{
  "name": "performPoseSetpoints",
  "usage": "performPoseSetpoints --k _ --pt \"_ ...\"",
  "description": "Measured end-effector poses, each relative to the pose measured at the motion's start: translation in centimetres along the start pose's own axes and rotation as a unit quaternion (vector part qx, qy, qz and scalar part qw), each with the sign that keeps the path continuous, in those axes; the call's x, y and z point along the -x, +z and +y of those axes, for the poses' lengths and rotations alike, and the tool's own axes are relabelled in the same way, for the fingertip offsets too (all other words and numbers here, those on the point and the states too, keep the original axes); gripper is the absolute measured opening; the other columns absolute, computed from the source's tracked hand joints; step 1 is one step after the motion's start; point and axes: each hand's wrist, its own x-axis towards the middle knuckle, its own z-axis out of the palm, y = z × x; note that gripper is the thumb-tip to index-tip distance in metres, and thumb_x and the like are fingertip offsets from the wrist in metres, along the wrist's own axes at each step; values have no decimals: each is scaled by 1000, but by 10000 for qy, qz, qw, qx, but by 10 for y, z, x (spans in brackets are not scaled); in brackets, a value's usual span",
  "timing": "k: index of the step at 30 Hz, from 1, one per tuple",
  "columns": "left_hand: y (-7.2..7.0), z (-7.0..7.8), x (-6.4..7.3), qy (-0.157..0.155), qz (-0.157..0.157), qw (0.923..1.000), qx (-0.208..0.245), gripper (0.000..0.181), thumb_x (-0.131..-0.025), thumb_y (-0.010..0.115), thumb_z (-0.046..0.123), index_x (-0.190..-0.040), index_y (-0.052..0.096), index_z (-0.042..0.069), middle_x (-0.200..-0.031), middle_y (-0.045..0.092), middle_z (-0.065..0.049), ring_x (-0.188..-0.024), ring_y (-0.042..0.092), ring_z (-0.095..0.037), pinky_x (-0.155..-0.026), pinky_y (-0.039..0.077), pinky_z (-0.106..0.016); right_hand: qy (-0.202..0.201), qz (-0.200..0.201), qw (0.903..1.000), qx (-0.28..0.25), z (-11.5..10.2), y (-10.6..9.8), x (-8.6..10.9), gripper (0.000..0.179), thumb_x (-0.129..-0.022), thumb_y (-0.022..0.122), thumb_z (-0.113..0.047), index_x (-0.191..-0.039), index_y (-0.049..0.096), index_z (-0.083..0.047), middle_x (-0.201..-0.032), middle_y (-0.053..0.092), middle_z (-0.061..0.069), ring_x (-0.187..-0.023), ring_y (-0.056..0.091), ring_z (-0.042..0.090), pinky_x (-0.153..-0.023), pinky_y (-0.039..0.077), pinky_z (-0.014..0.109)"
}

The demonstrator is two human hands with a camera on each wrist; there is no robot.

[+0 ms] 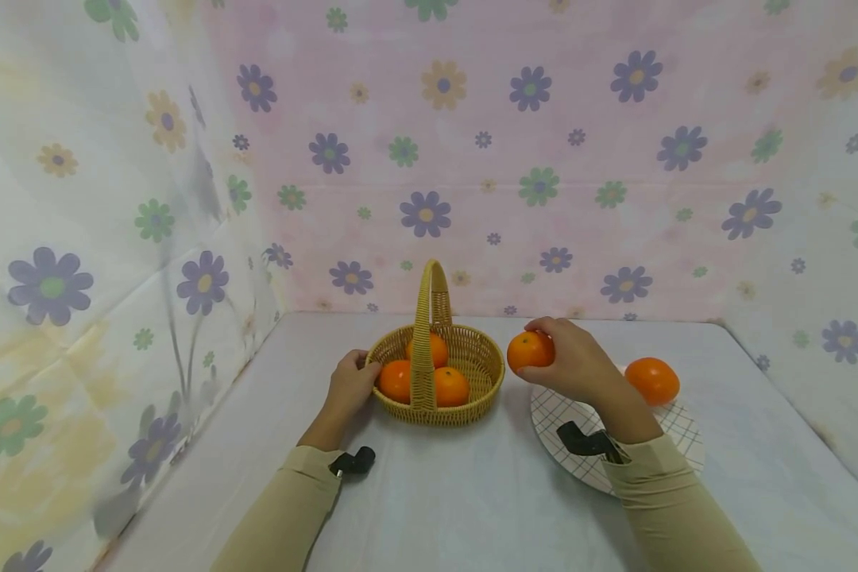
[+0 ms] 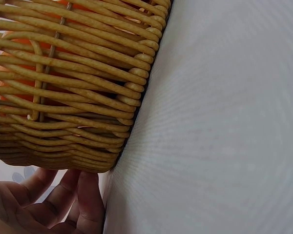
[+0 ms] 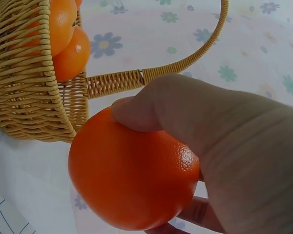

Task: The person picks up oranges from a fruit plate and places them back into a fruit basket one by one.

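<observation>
A yellow wicker basket (image 1: 486,373) with a tall arched handle stands at the middle of the table, and three oranges (image 1: 452,387) show inside it. At its left side, my left hand (image 1: 349,389) holds the basket, thumb at the rim; in the left wrist view, its fingers (image 2: 90,200) press against the woven wall. My right hand (image 1: 579,361) grips another orange (image 3: 132,170) between thumb and fingers. That orange is held up just right of the basket rim, apart from it in the head view. Part of the right hand's fingers is hidden behind the fruit.
Under my right forearm lies a round white plate (image 1: 565,433) with a grid pattern, bearing one more orange (image 1: 652,381). A pale cloth covers the table (image 1: 443,500). Flower-patterned sheets (image 1: 472,183) hang at the back and both sides.
</observation>
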Motion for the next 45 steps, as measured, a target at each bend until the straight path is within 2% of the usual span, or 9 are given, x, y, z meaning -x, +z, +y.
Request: performPoseSetpoints --k 8,19,26,34,41,45 --pt "0 -2 0 56 29 10000 -35 48 -95 55 31 -135 56 3 -129 62 -17 -116 58 -31 -103 51 -47 -47 116 9999 -99 -1 4 -2 69 -83 85 -32 -142 56 -15 -142 60 10 -119 59 32 -101 54 53" --pt "0 -3 -2 99 57 9999 -46 49 -95 56 31 -135 57 4 -130 62 -17 -117 58 -31 -104 50 -48 -503 624 9968 -45 -4 14 -5 71 -81 88 -31 -142 56 -12 -138 63 10 -117 61 32 -99 54 53" --pt "1 -3 -2 90 81 9999 -78 49 -95 56 31 -135 57 4 -129 62 -17 -117 58 -31 -104 50 -48 -470 628 9967 -216 -9 21 -5 71 -81 89 -29 -142 54 -15 -136 64 8 -115 65 29 -95 58 49" --pt "1 -4 -2 127 100 9999 12 47 -94 56 29 -133 58 3 -124 64 -16 -111 60 -29 -97 52 -44 -566 640 9962 -170 -14 28 -5 71 -81 90 -29 -140 54 -14 -136 64 8 -116 66 29 -96 58 48" --pt "2 -5 -3 82 88 9999 14 46 -94 56 30 -132 59 4 -124 63 -16 -111 59 -30 -98 51 -44 -819 669 9944 43 -15 41 -7 71 -81 89 -27 -142 56 -14 -138 61 7 -112 62 25 -95 58 44" --pt "1 -4 -2 82 74 9999 18 46 -94 56 30 -132 59 4 -124 63 -16 -112 59 -30 -99 52 -46 -893 723 9934 33 -15 48 -8 68 -81 90 -29 -140 58 -18 -138 60 3 -109 61 22 -94 58 41"
